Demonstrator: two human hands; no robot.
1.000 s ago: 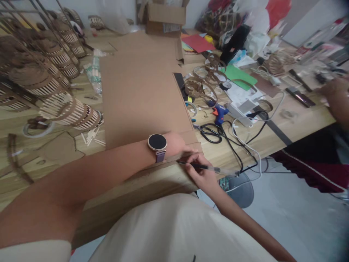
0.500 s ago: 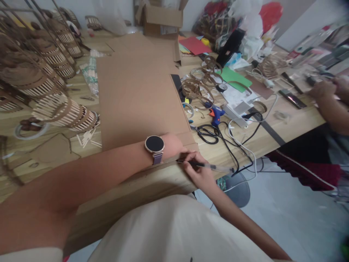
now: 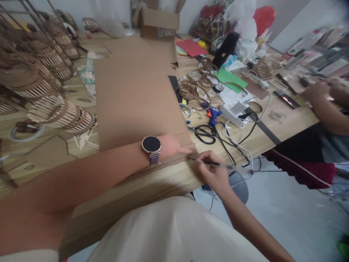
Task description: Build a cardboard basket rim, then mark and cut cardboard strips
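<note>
A large brown cardboard sheet (image 3: 136, 98) lies on the wooden table in front of me. My left hand (image 3: 171, 145), with a round watch (image 3: 151, 144) on its wrist, rests flat near the sheet's front edge, one finger stretched to the right. Under it lies a narrow strip of cardboard (image 3: 188, 145); the rest of that strip is partly covered by my hand and forearm. Pinched in my right hand (image 3: 214, 171) is a slim pen (image 3: 230, 167), dark near the grip and clear toward its back end. Its tip points left, close to the strip's right end.
Right of the sheet are black-handled scissors (image 3: 204, 134), a blue glue gun (image 3: 213, 115), cables and brown rings (image 3: 191, 89). Slatted wooden baskets (image 3: 64, 112) crowd the left side. An open carton (image 3: 160, 19) stands behind. Another person's hands (image 3: 317, 91) are at far right.
My right hand has moved right with the pen, away from my left hand. A finger of my left hand now shows extended to the right. The view has shifted slightly.
</note>
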